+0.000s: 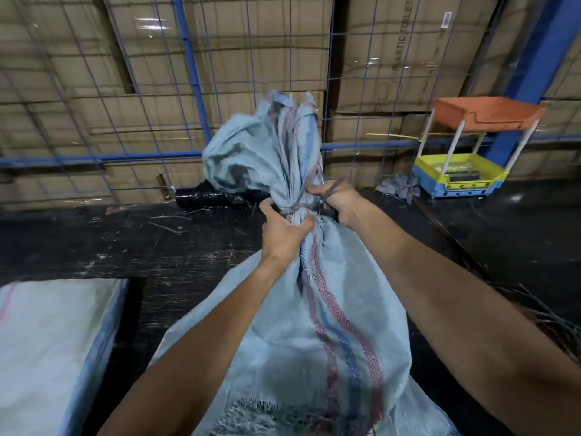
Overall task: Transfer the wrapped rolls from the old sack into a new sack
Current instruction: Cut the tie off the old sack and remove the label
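Dark floor; both hands (314,215) grip the sack (298,325) neck's tie (301,206), contents hidden

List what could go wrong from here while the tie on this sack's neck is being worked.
1. The sack has a frayed hole near its bottom; tugging may tear it wider and spill the contents.
2. The right hand pulls the thin tie tight around its fingers, which could cut in.
3. If the left hand loosens its grip on the neck, the sack could slump.

Dark floor (94,247), blue wire fence (188,73) w/ stacked cartons (251,42) behind
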`<action>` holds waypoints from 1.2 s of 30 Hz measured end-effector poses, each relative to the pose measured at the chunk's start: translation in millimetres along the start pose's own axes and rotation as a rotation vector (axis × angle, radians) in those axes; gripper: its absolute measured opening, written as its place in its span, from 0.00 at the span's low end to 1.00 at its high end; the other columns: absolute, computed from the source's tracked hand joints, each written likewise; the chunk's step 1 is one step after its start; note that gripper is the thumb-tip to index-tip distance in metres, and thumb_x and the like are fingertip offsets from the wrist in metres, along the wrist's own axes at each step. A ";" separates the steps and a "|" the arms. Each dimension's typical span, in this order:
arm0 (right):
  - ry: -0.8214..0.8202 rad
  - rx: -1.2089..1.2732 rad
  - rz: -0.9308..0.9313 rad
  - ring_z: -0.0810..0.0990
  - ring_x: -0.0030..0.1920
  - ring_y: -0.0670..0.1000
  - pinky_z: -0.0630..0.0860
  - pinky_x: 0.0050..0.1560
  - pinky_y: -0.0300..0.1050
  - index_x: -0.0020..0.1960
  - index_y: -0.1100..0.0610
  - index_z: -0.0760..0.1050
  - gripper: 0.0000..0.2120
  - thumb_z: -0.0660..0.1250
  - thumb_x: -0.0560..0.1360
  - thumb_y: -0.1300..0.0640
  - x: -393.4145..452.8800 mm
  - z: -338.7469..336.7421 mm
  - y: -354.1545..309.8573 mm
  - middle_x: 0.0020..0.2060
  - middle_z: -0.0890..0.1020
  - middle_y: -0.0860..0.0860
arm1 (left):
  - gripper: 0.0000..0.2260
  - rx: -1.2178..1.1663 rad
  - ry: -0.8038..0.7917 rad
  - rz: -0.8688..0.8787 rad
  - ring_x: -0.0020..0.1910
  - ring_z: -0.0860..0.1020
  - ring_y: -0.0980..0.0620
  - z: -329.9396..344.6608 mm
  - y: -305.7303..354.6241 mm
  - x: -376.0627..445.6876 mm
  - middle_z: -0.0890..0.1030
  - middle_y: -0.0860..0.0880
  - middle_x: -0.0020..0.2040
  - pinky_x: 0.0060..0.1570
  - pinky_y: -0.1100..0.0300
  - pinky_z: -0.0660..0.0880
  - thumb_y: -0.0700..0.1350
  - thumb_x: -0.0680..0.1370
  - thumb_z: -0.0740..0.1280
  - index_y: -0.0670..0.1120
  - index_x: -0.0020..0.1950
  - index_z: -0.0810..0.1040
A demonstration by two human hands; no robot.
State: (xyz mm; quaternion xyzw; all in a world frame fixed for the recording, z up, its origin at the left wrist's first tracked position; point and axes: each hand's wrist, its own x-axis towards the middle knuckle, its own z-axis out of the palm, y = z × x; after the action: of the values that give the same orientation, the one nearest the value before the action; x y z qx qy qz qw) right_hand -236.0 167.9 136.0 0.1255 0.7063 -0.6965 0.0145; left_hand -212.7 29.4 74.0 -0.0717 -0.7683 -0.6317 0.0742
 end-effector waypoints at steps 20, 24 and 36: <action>-0.086 -0.613 -0.365 0.77 0.57 0.51 0.73 0.58 0.42 0.71 0.56 0.71 0.18 0.62 0.82 0.55 -36.9 35.1 36.1 0.62 0.79 0.55 | 0.29 -0.044 0.022 -0.336 0.66 0.74 0.45 -29.1 -56.8 -0.3 0.75 0.47 0.69 0.67 0.50 0.72 0.51 0.78 0.70 0.52 0.77 0.64; -0.061 -0.783 -0.444 0.80 0.52 0.52 0.74 0.51 0.43 0.54 0.56 0.74 0.10 0.71 0.76 0.56 -34.3 37.2 80.4 0.50 0.83 0.52 | 0.29 -0.211 -0.012 -0.384 0.70 0.69 0.46 -30.1 -57.9 -1.2 0.68 0.50 0.75 0.70 0.45 0.67 0.57 0.74 0.64 0.57 0.76 0.65; 0.058 -0.999 -0.656 0.79 0.51 0.54 0.77 0.49 0.50 0.60 0.52 0.75 0.12 0.67 0.77 0.58 -31.4 32.4 106.0 0.52 0.74 0.52 | 0.35 -0.215 0.220 -0.402 0.65 0.73 0.42 -30.4 -68.1 27.7 0.74 0.46 0.69 0.66 0.45 0.71 0.54 0.71 0.75 0.57 0.75 0.66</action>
State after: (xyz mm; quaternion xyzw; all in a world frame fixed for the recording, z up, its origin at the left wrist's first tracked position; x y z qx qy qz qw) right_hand -189.7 130.8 37.3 -0.1023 0.9504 -0.2443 -0.1633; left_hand -253.0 -13.0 20.1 0.1445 -0.6827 -0.7160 0.0221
